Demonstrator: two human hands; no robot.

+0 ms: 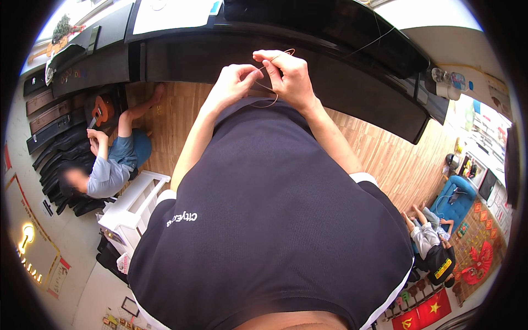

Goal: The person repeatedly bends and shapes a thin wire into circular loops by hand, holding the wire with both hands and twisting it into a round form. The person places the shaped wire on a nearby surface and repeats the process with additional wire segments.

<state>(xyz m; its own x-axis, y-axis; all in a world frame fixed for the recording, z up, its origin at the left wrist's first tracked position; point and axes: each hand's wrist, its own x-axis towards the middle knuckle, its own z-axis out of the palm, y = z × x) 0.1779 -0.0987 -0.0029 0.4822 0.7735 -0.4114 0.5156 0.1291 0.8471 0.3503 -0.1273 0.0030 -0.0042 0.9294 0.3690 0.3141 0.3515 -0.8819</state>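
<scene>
A thin copper-coloured wire (pixel 267 105) hangs in loose loops between my two hands, in front of my dark shirt. My left hand (pixel 231 88) pinches it between thumb and fingers, a little left of centre. My right hand (pixel 289 82), slightly higher, grips another part of the wire with thumb and bent fingers, and a small loop sticks up above it. Both hands are held over the near side of a long black surface (pixel 181 63); whether they touch it I cannot tell.
To the left a seated person (pixel 110 173) holds a small brown guitar (pixel 100 110), beside black cases (pixel 47 132) and a white wooden stand (pixel 132 203). At the right, people (pixel 432 236) sit near a blue sofa (pixel 451 198). Plastic bottles (pixel 456 80) stand at the upper right.
</scene>
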